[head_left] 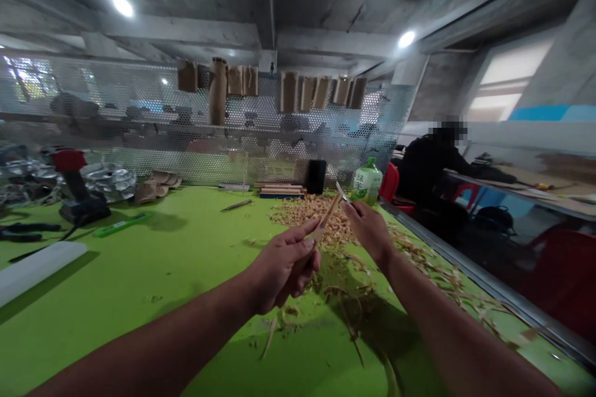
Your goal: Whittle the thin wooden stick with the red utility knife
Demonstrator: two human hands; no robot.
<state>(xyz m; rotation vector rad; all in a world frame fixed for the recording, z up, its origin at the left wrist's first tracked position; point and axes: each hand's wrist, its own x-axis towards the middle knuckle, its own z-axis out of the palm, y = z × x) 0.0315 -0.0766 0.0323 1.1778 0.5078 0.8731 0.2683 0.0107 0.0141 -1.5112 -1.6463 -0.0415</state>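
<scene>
At a flat, bright green surface [186, 254], my left grip [284, 260] is closed around the near end of a slim, pale tan wooden strip [329, 214]. The strip points away from me, its long axis slanting forward and to the right, its far end raised clear of the surface. My right grip [370, 229], closed on a slender, silvery metal blade [343, 193], is the nearer of the 2 to that free end and sits just to its right, with the blade angled across the tip in my view. Whether edge and wood touch, I cannot tell. Beyond the strip spreads a heap of curled, light brown shavings [291, 211]; longer, thin peelings [361, 313] lie nearer me. Past my right grip stands a green plastic bottle with a pale green label [367, 181]. At far right, beyond the metal edge, a person in black clothing [426, 158] sits with 1 arm extended.
</scene>
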